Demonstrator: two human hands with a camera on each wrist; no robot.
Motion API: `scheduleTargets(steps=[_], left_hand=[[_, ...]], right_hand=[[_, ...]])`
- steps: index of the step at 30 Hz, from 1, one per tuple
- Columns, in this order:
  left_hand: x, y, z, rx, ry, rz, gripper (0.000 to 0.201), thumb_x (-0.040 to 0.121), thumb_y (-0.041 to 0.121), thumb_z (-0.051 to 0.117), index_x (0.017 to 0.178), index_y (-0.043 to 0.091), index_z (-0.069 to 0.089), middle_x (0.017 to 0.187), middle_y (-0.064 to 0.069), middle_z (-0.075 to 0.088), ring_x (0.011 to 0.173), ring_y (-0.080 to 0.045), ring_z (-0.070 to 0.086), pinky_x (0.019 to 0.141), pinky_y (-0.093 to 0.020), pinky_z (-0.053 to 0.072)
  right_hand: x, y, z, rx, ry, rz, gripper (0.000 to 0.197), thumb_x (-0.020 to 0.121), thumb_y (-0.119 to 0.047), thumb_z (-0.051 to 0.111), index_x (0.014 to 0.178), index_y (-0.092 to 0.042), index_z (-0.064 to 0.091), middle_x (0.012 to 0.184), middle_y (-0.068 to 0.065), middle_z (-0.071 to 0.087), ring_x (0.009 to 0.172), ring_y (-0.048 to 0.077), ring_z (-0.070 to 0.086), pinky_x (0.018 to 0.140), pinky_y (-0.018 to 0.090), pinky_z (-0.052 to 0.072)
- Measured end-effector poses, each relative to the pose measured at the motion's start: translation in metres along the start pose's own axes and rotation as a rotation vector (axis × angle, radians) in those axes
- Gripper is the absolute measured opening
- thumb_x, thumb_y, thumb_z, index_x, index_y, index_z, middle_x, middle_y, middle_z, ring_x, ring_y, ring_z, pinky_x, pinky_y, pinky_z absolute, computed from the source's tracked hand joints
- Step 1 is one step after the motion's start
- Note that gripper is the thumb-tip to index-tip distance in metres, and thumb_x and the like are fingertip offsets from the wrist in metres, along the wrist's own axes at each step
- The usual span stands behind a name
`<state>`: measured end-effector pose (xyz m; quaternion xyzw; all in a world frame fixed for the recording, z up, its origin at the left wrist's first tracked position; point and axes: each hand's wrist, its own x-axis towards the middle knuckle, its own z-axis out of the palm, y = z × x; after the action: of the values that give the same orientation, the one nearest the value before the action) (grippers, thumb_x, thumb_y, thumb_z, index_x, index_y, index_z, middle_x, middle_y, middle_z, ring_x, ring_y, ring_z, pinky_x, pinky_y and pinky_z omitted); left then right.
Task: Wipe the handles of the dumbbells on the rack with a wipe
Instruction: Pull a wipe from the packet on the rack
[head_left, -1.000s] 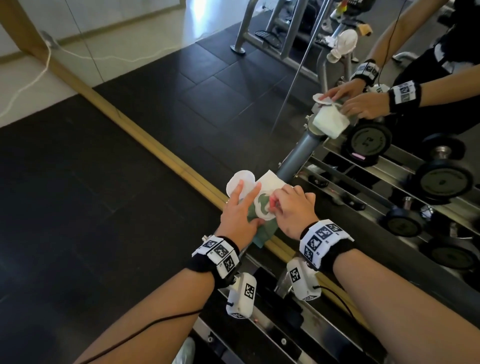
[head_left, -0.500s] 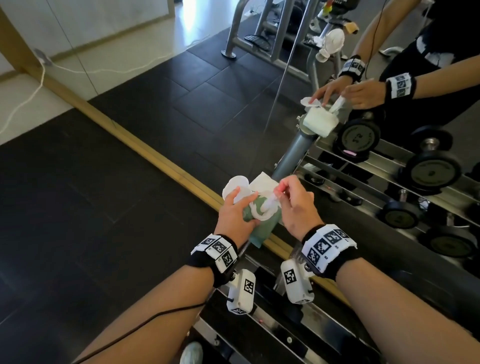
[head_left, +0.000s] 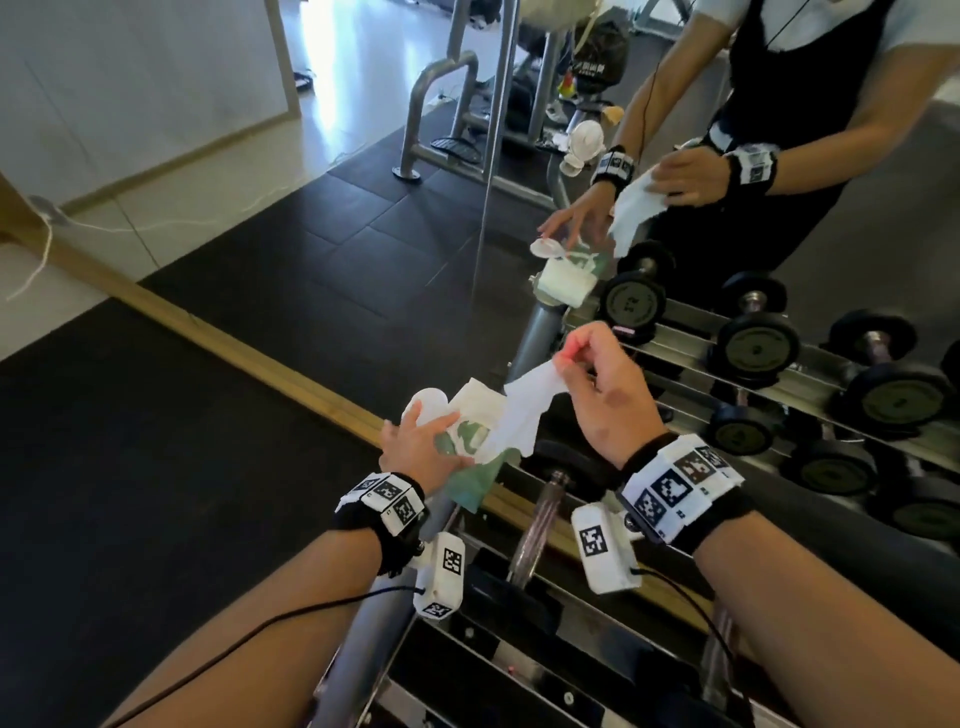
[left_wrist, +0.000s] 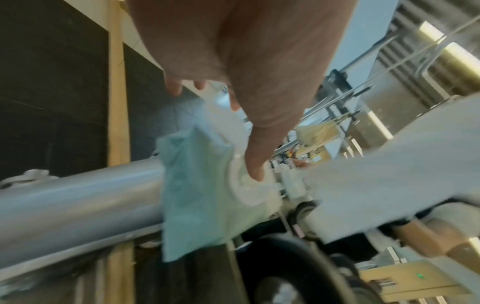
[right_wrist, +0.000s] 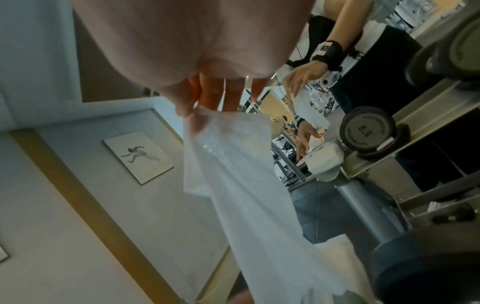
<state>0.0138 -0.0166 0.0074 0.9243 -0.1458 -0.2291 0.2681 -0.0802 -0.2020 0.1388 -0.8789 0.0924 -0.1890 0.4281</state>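
While the left hand (head_left: 415, 447) presses flat, fingers straight, on the wipe pack (head_left: 470, 441) atop the rack post (head_left: 363, 623), the right hand (head_left: 597, 395) pinches 1 wipe (head_left: 519, 410).

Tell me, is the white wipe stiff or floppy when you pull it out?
Probably floppy: the wipe droops in soft folds below the right hand pinching its top. It likely weighs very little, since fingertips alone lift it. The wipes pack might slide, which may be why the left hand rests on it.
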Motion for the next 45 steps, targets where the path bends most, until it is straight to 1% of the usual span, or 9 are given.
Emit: scheduleTargets(steps=[4,8,13,18,25,31,34,38,45], left_hand=[[-0.031,0.031,-0.036,-0.276,0.093,0.257,0.082,0.072,0.041,0.084,0.144,0.041,0.044,0.160,-0.002,0.028,0.146,-0.025,0.026,0.121,-0.047,0.019],[-0.065,0.069,-0.048,-0.280,-0.010,0.441,0.066,0.074,0.034,0.084,0.134,0.034,0.058,0.151,0.001,0.044,0.137,-0.013,0.041,0.117,-0.035,0.029],[-0.091,0.091,-0.036,-0.280,-0.092,0.446,0.010,0.081,0.037,0.077,0.075,0.040,0.070,0.125,0.018,0.064,0.116,-0.004,0.059,0.106,-0.037,0.043],[-0.111,0.089,-0.026,-0.549,-0.103,0.435,0.016,0.089,0.037,0.062,0.074,0.034,0.064,0.078,0.009,0.066,0.079,-0.014,0.060,0.087,-0.052,0.050],[-0.124,0.075,-0.019,-0.547,0.077,0.312,0.011,0.098,0.032,0.056,0.089,0.024,0.057,0.068,0.000,0.061,0.062,-0.015,0.056,0.062,-0.032,0.047],[-0.134,0.080,-0.012,-0.678,0.058,0.258,0.078,0.084,0.027,0.076,0.146,0.036,0.030,0.107,-0.002,0.063,0.095,-0.016,0.064,0.084,-0.029,0.054],[-0.138,0.083,-0.006,-0.365,0.026,0.353,0.103,0.062,0.020,0.092,0.148,0.031,0.035,0.129,0.006,0.041,0.117,-0.009,0.043,0.102,-0.011,0.032],[-0.144,0.086,0.005,-0.225,0.050,0.370,0.066,0.070,0.002,0.084,0.129,0.022,0.060,0.127,0.006,0.032,0.115,-0.006,0.034,0.082,0.013,0.019],[-0.150,0.079,0.007,0.003,-0.002,0.356,0.019,0.087,0.029,0.073,0.102,0.020,0.079,0.132,0.005,0.049,0.120,-0.012,0.041,0.101,-0.017,0.028]], right_hand=[[-0.024,-0.002,-0.014,0.023,-0.083,0.056,0.008,0.097,-0.012,0.056,0.092,-0.015,0.050,0.080,-0.004,0.055,0.073,0.008,0.052,0.072,0.021,0.042],[-0.050,-0.002,-0.020,0.093,-0.087,0.150,0.009,0.096,-0.013,0.058,0.090,-0.017,0.052,0.080,-0.006,0.056,0.074,0.012,0.055,0.075,0.032,0.048],[-0.077,-0.001,-0.033,0.166,-0.102,0.129,0.009,0.096,-0.020,0.059,0.095,-0.021,0.050,0.083,0.000,0.059,0.076,0.028,0.058,0.074,0.043,0.052],[-0.106,0.009,-0.048,0.340,-0.323,0.346,0.066,0.078,-0.028,0.082,0.127,-0.032,0.038,0.106,0.010,0.068,0.093,0.024,0.069,0.080,0.037,0.059],[-0.137,0.025,-0.040,0.620,-0.134,0.435,0.062,0.085,0.009,0.067,0.136,-0.015,0.040,0.081,0.013,0.066,0.075,0.017,0.069,0.070,0.028,0.058],[-0.143,0.030,-0.034,0.337,-0.012,0.261,0.042,0.097,0.005,0.048,0.108,-0.030,0.069,0.106,0.010,0.064,0.099,0.024,0.060,0.083,0.017,0.047],[-0.148,0.032,-0.035,0.214,-0.069,0.233,0.036,0.092,-0.001,0.061,0.117,-0.027,0.066,0.108,0.000,0.059,0.102,0.016,0.059,0.092,0.025,0.049],[-0.150,0.038,-0.035,0.014,-0.082,0.163,0.035,0.080,-0.010,0.078,0.108,-0.027,0.064,0.102,-0.013,0.051,0.093,0.000,0.054,0.085,0.014,0.044],[-0.156,0.049,-0.041,-0.189,-0.125,0.100,0.013,0.079,-0.019,0.080,0.085,-0.021,0.069,0.104,-0.006,0.049,0.099,0.010,0.044,0.086,0.019,0.035]])
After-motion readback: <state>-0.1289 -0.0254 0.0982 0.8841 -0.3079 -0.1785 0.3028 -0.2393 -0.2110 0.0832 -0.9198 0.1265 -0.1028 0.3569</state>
